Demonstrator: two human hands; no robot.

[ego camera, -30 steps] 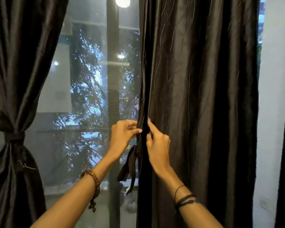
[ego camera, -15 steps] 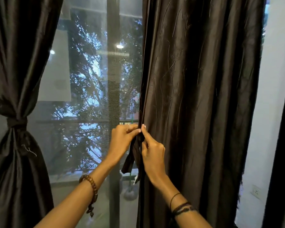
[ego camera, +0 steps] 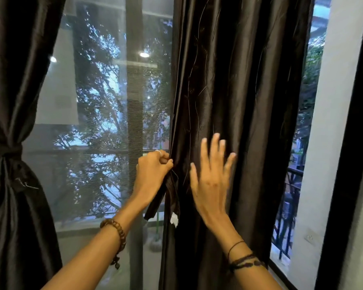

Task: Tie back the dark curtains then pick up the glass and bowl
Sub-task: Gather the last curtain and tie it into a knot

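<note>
Window behind, dusk trees through mesh; left dark curtain already cinched at its tie, right dark curtain hanging loose. Left hand fisted, pinching that curtain's inner edge and, seemingly, a dangling tie strip; right hand spread flat, fingers straight, blurred, against the fabric just beside.

Left hand pinches tie strap at curtain edge; right hand spread
</note>
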